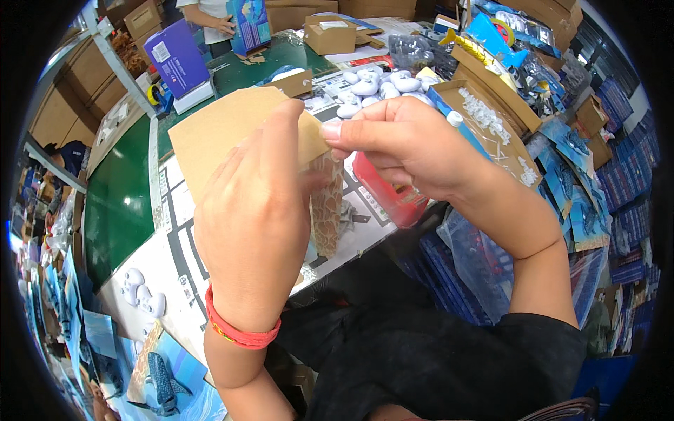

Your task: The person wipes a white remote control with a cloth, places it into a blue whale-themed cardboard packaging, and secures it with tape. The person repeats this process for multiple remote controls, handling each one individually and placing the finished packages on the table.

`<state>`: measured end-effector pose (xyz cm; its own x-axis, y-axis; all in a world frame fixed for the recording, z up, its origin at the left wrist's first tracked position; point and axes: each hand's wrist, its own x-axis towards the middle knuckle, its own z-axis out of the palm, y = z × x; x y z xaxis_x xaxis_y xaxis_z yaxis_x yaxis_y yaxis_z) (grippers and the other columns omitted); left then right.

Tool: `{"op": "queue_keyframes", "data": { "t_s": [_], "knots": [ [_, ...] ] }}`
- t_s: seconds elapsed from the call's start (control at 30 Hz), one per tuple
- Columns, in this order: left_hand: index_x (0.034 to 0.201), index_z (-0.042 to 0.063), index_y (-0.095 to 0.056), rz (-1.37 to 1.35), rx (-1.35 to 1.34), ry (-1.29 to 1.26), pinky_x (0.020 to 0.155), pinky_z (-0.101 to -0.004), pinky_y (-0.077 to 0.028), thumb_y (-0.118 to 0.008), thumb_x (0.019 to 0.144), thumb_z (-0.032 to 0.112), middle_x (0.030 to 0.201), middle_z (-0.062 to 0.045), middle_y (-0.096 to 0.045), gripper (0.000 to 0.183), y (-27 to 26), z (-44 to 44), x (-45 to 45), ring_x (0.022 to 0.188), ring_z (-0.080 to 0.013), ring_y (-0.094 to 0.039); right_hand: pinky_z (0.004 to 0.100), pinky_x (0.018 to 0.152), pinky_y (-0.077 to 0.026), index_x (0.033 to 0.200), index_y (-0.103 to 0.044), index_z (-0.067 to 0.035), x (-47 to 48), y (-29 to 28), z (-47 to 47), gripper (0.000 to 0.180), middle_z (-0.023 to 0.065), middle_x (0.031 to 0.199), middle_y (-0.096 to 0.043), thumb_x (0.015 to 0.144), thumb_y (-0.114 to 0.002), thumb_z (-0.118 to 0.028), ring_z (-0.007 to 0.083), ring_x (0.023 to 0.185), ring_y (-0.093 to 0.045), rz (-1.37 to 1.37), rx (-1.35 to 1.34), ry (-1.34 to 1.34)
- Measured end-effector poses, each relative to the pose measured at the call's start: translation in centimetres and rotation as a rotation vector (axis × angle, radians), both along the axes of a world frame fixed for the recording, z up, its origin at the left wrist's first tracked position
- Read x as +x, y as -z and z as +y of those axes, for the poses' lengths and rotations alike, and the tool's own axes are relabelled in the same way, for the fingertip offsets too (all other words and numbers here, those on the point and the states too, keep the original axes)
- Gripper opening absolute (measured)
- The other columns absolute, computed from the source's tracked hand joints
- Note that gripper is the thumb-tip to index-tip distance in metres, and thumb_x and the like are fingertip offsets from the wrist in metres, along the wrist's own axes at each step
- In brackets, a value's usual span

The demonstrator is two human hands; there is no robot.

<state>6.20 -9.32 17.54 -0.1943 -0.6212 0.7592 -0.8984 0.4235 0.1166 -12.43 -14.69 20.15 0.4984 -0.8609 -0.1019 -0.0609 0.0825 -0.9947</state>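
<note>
My left hand (255, 205), with a red band on its wrist, holds a brown cardboard sheet (210, 129) raised over the table. A part of the sheet printed with a tan stone-like pattern (326, 210) hangs down below. My right hand (405, 147) pinches the sheet's right corner between thumb and fingertips. Under the right hand lies a red plastic tray (387, 197). White game controllers (368, 87) are heaped behind the hands. What the fingers of my left hand do behind the sheet is partly hidden.
An open cardboard tray (518, 144) holds small white plastic parts. A purple box (177, 58) stands at the back left. Two white controllers (142, 294) lie at the front left, near a blue printed card with a toy whale shark (160, 376). Another person (210, 21) stands across the table.
</note>
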Motion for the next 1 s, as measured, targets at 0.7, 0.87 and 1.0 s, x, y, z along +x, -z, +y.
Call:
{"op": "queue_keyframes", "data": {
  "t_s": [0.7, 0.87, 1.0],
  "knots": [
    [0.110, 0.018, -0.076, -0.243, -0.085, -0.065, 0.077, -0.0351, -0.057, -0.070, 0.079, 0.005, 0.115, -0.008, -0.072, 0.034, 0.1, 0.0, 0.1, 0.103, -0.0254, -0.071, 0.0198, 0.041, -0.024, 0.101, -0.067, 0.001, -0.5, 2.6, 1.7, 0.024, -0.0091, 0.056, -0.042, 0.102, -0.061, -0.022, 0.0003, 0.044, -0.030, -0.160, 0.152, 0.000],
    [0.108, 0.018, -0.076, -0.258, -0.159, -0.069, 0.076, -0.0343, -0.057, -0.069, 0.081, 0.006, 0.112, -0.007, -0.074, 0.030, 0.5, -0.3, 0.0, 0.104, -0.0247, -0.072, 0.0225, 0.044, -0.034, 0.097, -0.071, 0.001, 0.0, 3.5, 1.7, 0.028, -0.0036, 0.061, -0.052, 0.097, -0.070, -0.027, 0.0046, 0.047, -0.042, -0.076, 0.025, 0.070],
    [0.107, 0.019, -0.076, -0.253, -0.183, -0.062, 0.077, -0.0340, -0.058, -0.068, 0.082, 0.006, 0.111, -0.006, -0.075, 0.029, 0.6, -0.5, -0.2, 0.104, -0.0244, -0.073, 0.0236, 0.043, -0.038, 0.094, -0.073, 0.002, 0.2, 3.2, 1.5, 0.031, -0.0012, 0.064, -0.058, 0.096, -0.071, -0.028, 0.0058, 0.046, -0.047, 0.033, -0.033, 0.116]
  ]
}}
